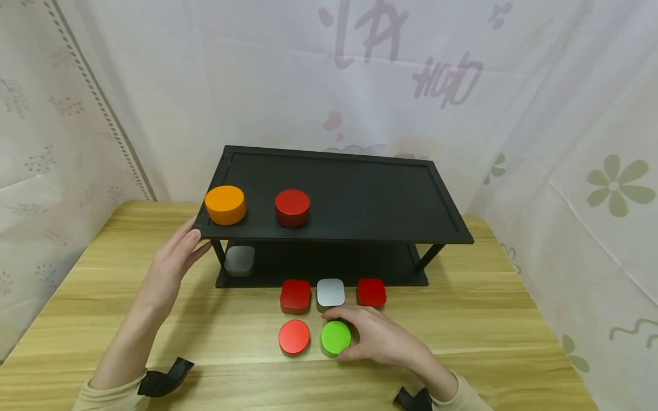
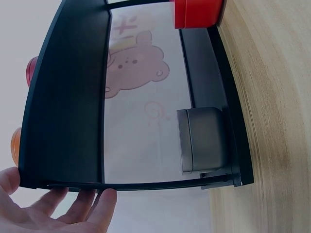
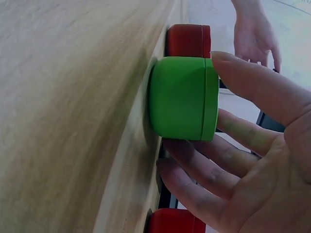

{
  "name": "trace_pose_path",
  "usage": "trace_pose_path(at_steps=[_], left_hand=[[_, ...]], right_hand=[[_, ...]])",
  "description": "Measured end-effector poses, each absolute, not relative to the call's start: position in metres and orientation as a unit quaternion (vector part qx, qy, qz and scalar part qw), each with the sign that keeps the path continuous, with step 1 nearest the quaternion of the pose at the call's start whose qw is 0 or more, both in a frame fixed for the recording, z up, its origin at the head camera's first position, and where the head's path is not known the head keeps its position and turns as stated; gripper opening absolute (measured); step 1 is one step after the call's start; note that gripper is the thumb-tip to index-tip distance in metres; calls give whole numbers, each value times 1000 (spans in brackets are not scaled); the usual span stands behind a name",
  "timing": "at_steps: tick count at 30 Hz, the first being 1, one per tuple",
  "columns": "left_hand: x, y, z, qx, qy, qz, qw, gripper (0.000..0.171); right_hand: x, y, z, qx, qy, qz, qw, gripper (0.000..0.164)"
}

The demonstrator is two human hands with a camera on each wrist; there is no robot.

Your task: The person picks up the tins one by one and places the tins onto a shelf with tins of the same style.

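Note:
My right hand [image 1: 377,337] curls its thumb and fingers around a green round lidded container [image 1: 336,338], which stands on the table. In the right wrist view, the thumb lies by the lid edge of the green container [image 3: 180,99] and the fingers on its opposite side. My left hand [image 1: 172,254] touches the left front corner of a black two-tier shelf [image 1: 360,197] with fairly straight fingers; its fingertips [image 2: 108,196] lie along the shelf's end. On the top tier stand an orange round container [image 1: 225,205] and a dark red one [image 1: 292,209]. A grey square container [image 1: 239,261] sits at the lower tier's left end.
Before the shelf, two red square containers [image 1: 295,297] flank a silver-topped square one [image 1: 330,294]. A light red round container [image 1: 294,337] stands left of the green one. Printed white cloth [image 1: 308,85] hangs behind the wooden table [image 1: 488,331].

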State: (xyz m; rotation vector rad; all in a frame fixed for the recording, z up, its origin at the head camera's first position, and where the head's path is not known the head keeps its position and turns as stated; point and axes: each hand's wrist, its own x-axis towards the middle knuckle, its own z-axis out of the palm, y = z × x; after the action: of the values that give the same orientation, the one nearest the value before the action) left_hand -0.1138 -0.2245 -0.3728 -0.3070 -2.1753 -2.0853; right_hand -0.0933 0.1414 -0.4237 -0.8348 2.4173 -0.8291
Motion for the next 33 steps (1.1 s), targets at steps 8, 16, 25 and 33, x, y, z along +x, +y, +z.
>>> trace_pose_path(at_steps=[8,16,25,33], left_hand=[[-114,-224,-372,-96,-719,-686,54,45],[-113,-224,-372,-100,-722,-682,54,45],[-113,-224,-372,-101,-718,-687,57,45],[-113,-225,-373,-100,-725,-679,57,45]], right_hand=[[-93,142,-426,-311,878,-289,221,65],[-95,142,-428,-314,880,-281,221,64],[-95,141,-429,-318,880,-279,217,58],[-94,142,-425,-325,876,-285,215,57]])
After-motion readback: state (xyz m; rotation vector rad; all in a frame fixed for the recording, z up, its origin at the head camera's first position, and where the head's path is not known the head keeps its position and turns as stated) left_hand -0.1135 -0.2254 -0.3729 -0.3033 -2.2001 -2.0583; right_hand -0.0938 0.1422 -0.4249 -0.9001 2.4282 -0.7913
